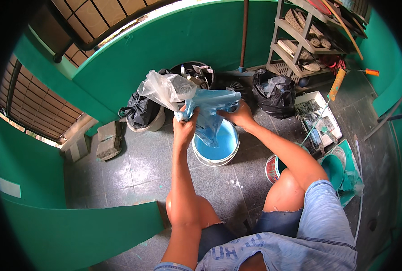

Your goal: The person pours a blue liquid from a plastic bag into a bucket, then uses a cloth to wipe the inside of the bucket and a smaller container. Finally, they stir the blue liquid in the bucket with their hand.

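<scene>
My left hand (pixel 184 123) is closed on a blue-stained plastic bag (pixel 206 107), at the bunched part with a clear crumpled top (pixel 163 87) flopping to the upper left. My right hand (pixel 238 114) pinches the bag's right side. The bag hangs partly over a white bucket (pixel 218 152) of light blue paint on the floor, hiding its back rim; whether it touches the paint I cannot tell.
Around are black bags (pixel 273 97), another bag in a bin (pixel 143 115), a dark tub (pixel 189 67), blocks (pixel 108 140), a shoe rack (pixel 300 36), rollers (pixel 337 84), a stained tray (pixel 318 119), paint containers (pixel 334 169) and a low green wall (pixel 79 230).
</scene>
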A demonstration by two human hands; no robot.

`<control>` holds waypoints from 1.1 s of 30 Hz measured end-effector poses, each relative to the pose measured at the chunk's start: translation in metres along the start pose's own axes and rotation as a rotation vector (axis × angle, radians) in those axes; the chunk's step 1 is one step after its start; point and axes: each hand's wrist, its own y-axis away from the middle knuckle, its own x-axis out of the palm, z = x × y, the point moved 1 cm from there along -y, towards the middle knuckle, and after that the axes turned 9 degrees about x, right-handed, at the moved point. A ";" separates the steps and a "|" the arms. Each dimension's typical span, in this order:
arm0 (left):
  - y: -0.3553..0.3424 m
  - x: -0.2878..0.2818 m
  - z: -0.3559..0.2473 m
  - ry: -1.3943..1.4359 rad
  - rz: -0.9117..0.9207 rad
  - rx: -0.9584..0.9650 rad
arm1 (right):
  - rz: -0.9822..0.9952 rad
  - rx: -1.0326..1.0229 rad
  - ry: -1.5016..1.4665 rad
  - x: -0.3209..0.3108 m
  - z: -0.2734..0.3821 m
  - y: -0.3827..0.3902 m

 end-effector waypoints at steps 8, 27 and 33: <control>0.007 0.019 -0.014 0.050 0.061 -0.017 | 0.050 0.313 -0.243 -0.002 -0.021 -0.001; 0.003 0.006 -0.007 -0.006 -0.009 -0.061 | 0.166 0.418 -0.136 -0.014 -0.015 -0.010; 0.005 0.006 -0.008 0.032 0.047 -0.075 | 0.164 0.454 -0.173 -0.003 -0.007 0.000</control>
